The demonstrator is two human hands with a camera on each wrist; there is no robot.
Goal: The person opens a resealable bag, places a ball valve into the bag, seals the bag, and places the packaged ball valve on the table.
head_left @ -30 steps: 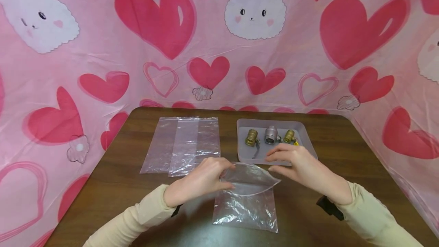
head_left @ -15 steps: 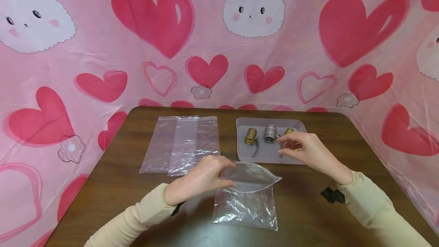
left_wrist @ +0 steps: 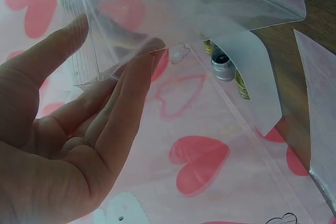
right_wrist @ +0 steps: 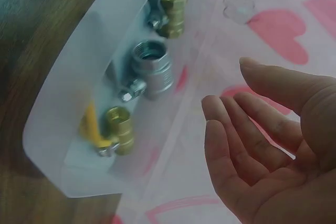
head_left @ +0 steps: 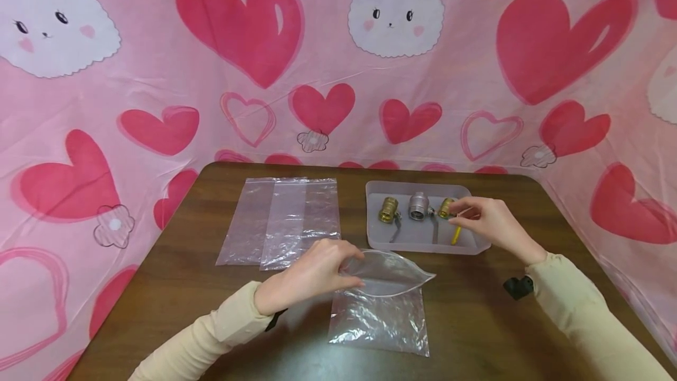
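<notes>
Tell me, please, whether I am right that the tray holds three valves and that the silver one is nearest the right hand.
Not quite: the yellow-handled valve is nearest the right hand; the head view shows the silver valve in the middle of the row. The tray does hold three.

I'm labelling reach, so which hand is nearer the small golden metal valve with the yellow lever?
Right: the right hand hovers by the valve, over the translucent plastic tray. The left hand is well to its left, holding open the clear plastic zip bag.
</notes>
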